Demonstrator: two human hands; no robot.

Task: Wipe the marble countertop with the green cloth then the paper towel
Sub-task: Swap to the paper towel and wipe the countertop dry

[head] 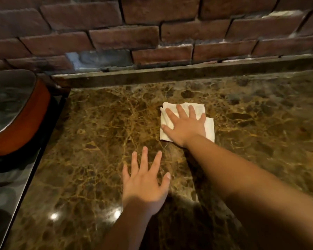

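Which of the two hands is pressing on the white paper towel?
The right hand, farther from the camera, lies flat with fingers spread on the folded paper towel. The left hand is also spread flat but rests on the bare marble countertop.

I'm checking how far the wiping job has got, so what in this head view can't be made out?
- Green cloth: nowhere in the head view, so its whereabouts are unknown.
- Paper towel: its middle is hidden under the right hand.
- Countertop: cut off by the right and bottom edges; wet or dry cannot be told.
- Orange-rimmed object: cut off by the left edge.
- Left hand: flat, fingers spread, whether it presses down cannot be told.
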